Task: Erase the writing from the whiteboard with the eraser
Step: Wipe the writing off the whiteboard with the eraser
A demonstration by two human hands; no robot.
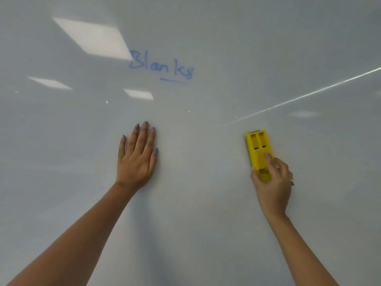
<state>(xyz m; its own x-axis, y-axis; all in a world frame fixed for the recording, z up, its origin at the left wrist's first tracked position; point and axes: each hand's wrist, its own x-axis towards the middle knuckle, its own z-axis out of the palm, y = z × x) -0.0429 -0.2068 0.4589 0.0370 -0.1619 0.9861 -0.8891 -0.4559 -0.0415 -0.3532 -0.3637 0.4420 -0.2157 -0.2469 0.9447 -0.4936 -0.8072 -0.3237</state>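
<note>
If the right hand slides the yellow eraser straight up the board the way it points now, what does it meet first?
Probably only bare white whiteboard. The yellow plastic eraser, gripped by the right hand, points up and slightly left; the blue handwritten word lies much farther left, so that line seems to miss it.

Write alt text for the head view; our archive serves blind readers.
A right hand grips a yellow eraser against a whiteboard, below and right of blue underlined writing reading "Blanks". The left hand rests flat on the board, fingers straight.
</note>
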